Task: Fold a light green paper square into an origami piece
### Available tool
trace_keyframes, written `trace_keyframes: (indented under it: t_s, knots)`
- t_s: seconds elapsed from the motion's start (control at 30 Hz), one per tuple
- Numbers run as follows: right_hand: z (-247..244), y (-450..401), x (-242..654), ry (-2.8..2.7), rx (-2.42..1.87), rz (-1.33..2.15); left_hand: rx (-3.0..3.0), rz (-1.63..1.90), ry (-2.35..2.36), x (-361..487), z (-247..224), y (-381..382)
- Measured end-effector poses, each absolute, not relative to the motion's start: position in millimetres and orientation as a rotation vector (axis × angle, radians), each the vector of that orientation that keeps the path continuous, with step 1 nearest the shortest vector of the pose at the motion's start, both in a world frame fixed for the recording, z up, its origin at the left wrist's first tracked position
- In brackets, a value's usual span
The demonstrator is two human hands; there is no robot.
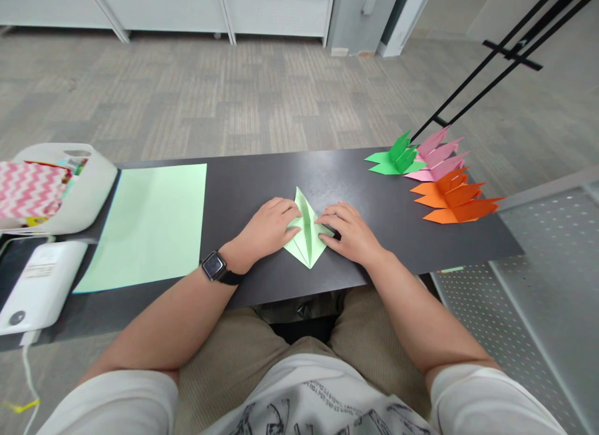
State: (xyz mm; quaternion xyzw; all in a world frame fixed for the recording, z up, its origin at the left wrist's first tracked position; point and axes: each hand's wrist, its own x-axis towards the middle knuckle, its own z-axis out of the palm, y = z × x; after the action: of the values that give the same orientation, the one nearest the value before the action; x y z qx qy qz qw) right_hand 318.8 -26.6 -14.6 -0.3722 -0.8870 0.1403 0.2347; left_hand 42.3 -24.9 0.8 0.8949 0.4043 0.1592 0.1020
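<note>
A pale green folded paper (pixel 306 235) lies on the dark table, diamond-like, with a raised fold along its middle and its tip pointing away from me. My left hand (pixel 271 228), with a black watch on the wrist, has its fingers on the paper's left side. On the right side, my right hand (pixel 350 232) touches the paper's edge with thumb and fingers apart, the thumb beneath and the fingertips at the paper. Both hands hold the piece between them.
A large light green sheet (pixel 154 223) lies at left, beside a white basket (pixel 93 191) and a white power bank (pixel 44 285). Folded green (pixel 395 157), pink (pixel 437 154) and orange (pixel 453 201) paper cranes stand at the right end of the table (pixel 253 179).
</note>
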Motion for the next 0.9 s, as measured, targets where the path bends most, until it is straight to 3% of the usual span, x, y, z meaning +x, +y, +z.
trace_keyframes:
  t_s: [0.47, 0.9]
  knots:
    - [-14, -33, 320, -2.535, -0.914, 0.382, 2.642, 0.371, 1.226, 53, 6, -34]
    - [-14, -51, 306, -2.477, -1.111, 0.263, 2.692, 0.358, 1.252, 60, 5, -53]
